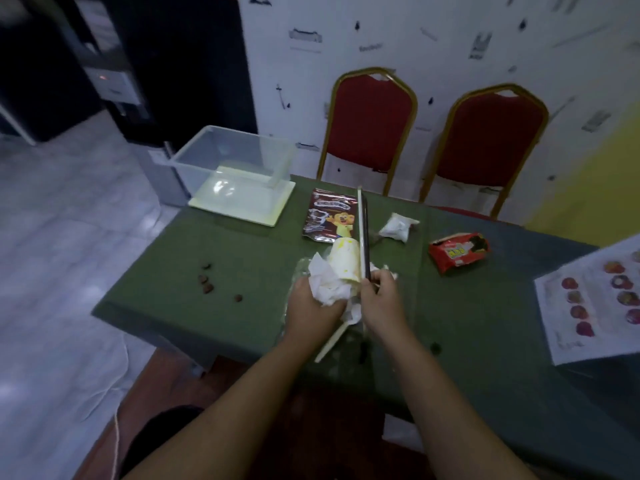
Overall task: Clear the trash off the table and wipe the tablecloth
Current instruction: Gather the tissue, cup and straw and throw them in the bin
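The left hand (313,304) clutches crumpled white tissue (327,284), with a stained paper cup (343,260) lying just beyond its fingers, base pointing away. Beside it, the right hand (381,299) pinches dark chopsticks (363,233) whose long axis runs straight away from the person across the green tablecloth (194,285).

A banquet-style room: red gilt-framed chairs (370,123) behind a green-clothed table (214,306).

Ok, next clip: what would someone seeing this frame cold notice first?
Most likely the two hands at the centre of the green tablecloth: the left hand grips crumpled white tissue beside a stained paper cup, while the right hand holds a long dark stick upright. Behind them lie a brown snack wrapper and a red snack wrapper, with a clear plastic bin at the far left corner.
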`<state>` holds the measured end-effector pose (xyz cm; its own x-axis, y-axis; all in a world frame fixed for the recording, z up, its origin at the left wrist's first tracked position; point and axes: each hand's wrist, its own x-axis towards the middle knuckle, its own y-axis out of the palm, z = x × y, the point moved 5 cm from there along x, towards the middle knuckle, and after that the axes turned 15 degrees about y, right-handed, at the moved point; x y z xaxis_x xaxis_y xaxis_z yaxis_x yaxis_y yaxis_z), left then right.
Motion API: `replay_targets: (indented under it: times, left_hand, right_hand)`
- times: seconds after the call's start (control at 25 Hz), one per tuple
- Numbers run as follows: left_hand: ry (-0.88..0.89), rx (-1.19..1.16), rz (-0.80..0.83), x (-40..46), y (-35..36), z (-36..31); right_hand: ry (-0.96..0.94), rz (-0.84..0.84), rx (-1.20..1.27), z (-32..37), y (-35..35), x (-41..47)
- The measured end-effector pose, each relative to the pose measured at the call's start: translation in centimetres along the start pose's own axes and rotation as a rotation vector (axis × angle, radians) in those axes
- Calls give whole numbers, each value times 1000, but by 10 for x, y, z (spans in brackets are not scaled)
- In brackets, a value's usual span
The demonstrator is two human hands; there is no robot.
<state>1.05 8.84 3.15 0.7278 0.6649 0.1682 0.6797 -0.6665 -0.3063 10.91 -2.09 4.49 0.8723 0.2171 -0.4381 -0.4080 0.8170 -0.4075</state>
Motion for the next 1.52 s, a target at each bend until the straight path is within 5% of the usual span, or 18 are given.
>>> replay_targets:
  times: [0.32,0.64,1.04,1.52]
  left_hand:
    - [-91,167,-367,-55,-222,46]
    - [-303,237,-626,-183,-376,120]
    - [-799,146,-486,-305,-354,292]
    - [-941,105,-190,-347,-288,464]
  right_hand:
    - [-191,333,-123,53,197,-111]
    - [-243,625,-374,4,367,-236]
    - [122,715,-705,-192,461,-232]
    - [674,671,-739,-372,522,-152]
